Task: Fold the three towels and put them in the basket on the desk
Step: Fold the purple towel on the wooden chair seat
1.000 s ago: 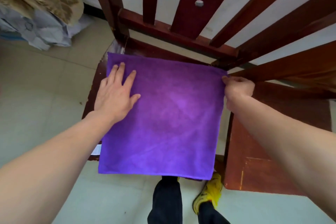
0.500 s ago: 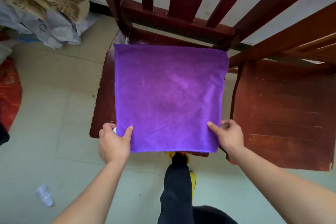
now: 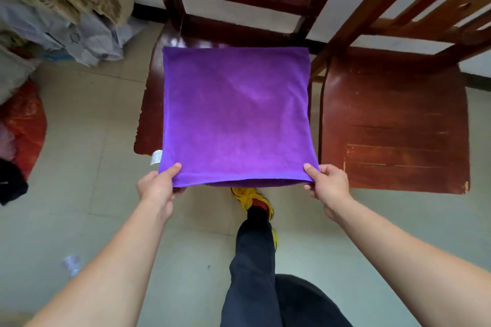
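covering wooden chair (image 3: 149, 114), purple towel (image 3: 236, 117), tiled floor (image 3: 87, 146)

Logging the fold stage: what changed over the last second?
Both hands moved from the far end of the purple towel to its near edge. The left hand, earlier pressing flat, and the right hand now pinch the near corners. The towel stays spread on the chair seat.

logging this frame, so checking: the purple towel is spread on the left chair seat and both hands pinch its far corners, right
Not quite. The head view shows the left hand and right hand pinching the near corners of the purple towel, not the far ones. The rest holds: it is spread on the left chair seat.
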Action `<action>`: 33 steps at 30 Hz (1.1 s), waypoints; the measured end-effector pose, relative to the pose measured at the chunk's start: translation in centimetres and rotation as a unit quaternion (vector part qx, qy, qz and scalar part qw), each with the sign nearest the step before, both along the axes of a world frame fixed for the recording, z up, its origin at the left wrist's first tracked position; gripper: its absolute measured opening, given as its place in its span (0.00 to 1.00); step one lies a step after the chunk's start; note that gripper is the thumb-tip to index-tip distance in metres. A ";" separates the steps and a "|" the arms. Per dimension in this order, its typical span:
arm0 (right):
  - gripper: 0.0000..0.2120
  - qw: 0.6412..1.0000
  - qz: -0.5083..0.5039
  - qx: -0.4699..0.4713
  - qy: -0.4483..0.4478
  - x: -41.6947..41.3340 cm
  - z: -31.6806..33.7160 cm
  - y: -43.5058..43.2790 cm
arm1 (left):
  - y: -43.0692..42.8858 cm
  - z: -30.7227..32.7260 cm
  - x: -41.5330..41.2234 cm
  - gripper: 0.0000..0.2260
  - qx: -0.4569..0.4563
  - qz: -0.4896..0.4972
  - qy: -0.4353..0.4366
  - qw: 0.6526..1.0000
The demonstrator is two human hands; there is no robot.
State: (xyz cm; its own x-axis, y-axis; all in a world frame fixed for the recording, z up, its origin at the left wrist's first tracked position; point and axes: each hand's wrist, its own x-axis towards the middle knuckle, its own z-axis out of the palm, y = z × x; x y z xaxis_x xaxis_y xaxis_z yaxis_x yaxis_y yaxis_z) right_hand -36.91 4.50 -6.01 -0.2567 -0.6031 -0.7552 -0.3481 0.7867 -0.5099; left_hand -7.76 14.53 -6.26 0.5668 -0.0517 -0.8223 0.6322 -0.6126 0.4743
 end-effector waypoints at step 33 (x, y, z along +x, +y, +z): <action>0.13 0.932 -0.275 0.151 -0.183 7.9 1.5 -12.3 | -10.1 0.8 10.7 0.13 0.013 0.003 0.193 0.981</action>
State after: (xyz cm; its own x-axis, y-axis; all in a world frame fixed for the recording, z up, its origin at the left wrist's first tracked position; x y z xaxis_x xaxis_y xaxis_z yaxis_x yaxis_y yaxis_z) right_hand -29.03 -7.76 -4.48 -0.1556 -0.2029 -0.9668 0.3032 0.9216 -0.2422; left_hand 2.96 4.44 -5.42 0.2128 -0.0253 -0.9768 0.7651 -0.6175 0.1827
